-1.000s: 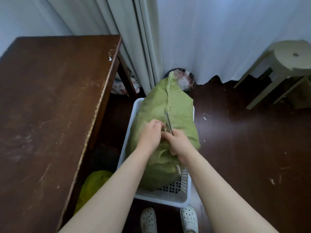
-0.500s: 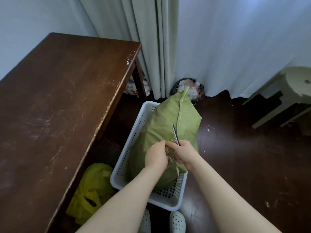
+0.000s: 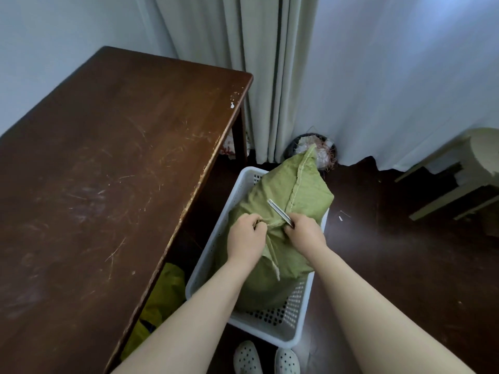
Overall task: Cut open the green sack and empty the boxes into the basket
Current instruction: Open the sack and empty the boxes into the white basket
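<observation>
Green sack (image 3: 305, 190) lies in the basket (image 3: 205, 265), long axis 6 to 12 o'clock. My left hand (image 3: 247, 238) pinches its seam thread (image 3: 270, 225); my right hand (image 3: 306, 233), at 3 o'clock from it, grips scissors (image 3: 279, 211).

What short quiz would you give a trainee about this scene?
1. True or false: the green sack sits in the white basket.
2. Which hand holds the metal blade?
3. The brown table stands on the person's: A) left, B) right, C) far side of the basket.
Key: 1 true; 2 the right hand; 3 A.
</observation>
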